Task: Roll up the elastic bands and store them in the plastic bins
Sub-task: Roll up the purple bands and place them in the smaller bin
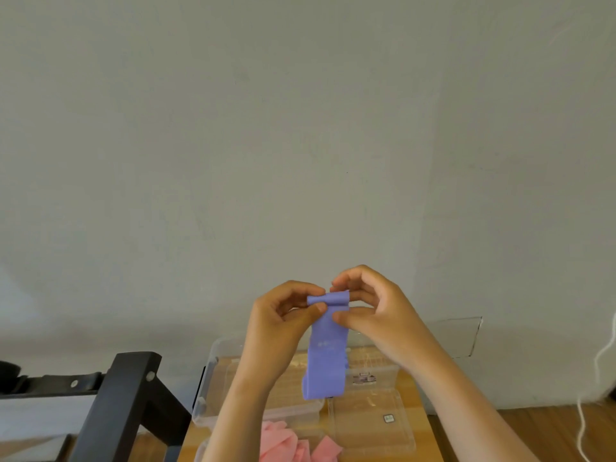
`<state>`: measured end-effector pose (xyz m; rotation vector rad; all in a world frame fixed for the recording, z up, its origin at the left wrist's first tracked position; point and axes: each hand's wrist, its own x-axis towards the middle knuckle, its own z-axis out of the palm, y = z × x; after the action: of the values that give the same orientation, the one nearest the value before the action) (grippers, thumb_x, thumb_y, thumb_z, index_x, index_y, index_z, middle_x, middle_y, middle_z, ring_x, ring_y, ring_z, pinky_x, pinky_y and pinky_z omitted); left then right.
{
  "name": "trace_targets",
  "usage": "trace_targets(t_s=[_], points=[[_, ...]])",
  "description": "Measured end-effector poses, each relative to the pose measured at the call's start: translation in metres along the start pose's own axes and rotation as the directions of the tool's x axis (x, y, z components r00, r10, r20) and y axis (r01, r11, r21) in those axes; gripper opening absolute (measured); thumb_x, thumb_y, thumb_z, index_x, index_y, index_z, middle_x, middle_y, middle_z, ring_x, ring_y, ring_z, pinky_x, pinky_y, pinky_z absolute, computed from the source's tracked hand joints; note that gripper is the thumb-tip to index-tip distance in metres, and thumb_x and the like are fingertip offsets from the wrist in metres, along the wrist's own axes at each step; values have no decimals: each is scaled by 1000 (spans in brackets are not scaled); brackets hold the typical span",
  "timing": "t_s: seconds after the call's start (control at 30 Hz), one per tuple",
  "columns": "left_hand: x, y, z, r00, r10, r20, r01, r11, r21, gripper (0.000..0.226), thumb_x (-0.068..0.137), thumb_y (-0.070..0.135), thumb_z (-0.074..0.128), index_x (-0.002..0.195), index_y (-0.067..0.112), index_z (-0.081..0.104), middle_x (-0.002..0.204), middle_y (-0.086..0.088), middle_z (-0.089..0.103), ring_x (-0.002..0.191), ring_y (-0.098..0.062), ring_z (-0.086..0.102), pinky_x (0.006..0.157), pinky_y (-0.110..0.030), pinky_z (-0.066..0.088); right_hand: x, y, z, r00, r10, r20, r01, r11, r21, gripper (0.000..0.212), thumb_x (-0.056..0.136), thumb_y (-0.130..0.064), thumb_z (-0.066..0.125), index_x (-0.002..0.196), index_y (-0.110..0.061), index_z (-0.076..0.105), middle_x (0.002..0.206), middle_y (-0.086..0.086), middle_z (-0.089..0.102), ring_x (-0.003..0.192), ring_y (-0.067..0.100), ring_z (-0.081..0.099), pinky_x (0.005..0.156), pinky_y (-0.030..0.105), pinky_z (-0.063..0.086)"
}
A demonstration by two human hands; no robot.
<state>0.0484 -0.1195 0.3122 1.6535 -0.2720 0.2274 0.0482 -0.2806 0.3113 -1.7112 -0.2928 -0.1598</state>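
Bins of clear plastic stand on the wooden worktop (430,428) below the person's raised hands. The left bin (213,378) is open, and the wood shows through its floor. The right bin (373,428) lies just beside it, with a small label on its clear surface. A further clear sheet (466,335), possibly a lid, leans against the wall behind them. Pink bands (283,441) lie in a loose heap at the bottom edge of the view, in front of the bins. Whether they sit in another bin or on the bare worktop cannot be told. The purple elastic band (328,345) is held in the air above the bins, its top end curled into a small roll and its flat length hanging straight down in front of them. The left hand (283,328) pinches the left end of the roll between thumb and curled fingers. The right hand (376,318) pinches the right end in the same way, with its thumb laid across the band just under the roll. A black metal frame (123,405) with bolts stands to the left of the worktop. A plain grey-white wall (300,128) fills the upper view, and a white cord (596,378) hangs at the far right.
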Motion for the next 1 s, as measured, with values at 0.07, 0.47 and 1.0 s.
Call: trace_targets(t_s=[0.07, 0.47, 1.0], points=[[0, 0, -1, 1000, 4, -13, -4, 1000, -1, 22, 80, -11, 68, 82, 10, 70, 76, 4, 72, 73, -4, 65, 66, -14, 50, 1, 3, 0, 1000, 22, -7, -22, 1000, 12, 22, 84, -7, 72, 97, -24, 64, 92, -10, 69, 89, 6, 68, 74, 19, 53], [1, -5, 3, 997, -39, 66, 39, 999, 5, 7, 87, 0, 66, 88, 6, 69, 84, -5, 74, 79, -13, 71, 70, -19, 52, -1, 0, -2, 999, 4, -40, -3, 1000, 5, 32, 78, 8, 67, 90, -22, 65, 93, -9, 69, 92, 3, 67, 74, 20, 53], [1, -8, 4, 999, -40, 12, 40, 999, -14, 9, 86, -2, 66, 87, 7, 68, 81, -1, 73, 75, -11, 69, 67, -18, 52, 1, 8, -2, 997, 5, -73, -5, 1000, 4, 29, 80, 8, 66, 90, -19, 65, 94, -11, 70, 94, 3, 67, 74, 20, 54]])
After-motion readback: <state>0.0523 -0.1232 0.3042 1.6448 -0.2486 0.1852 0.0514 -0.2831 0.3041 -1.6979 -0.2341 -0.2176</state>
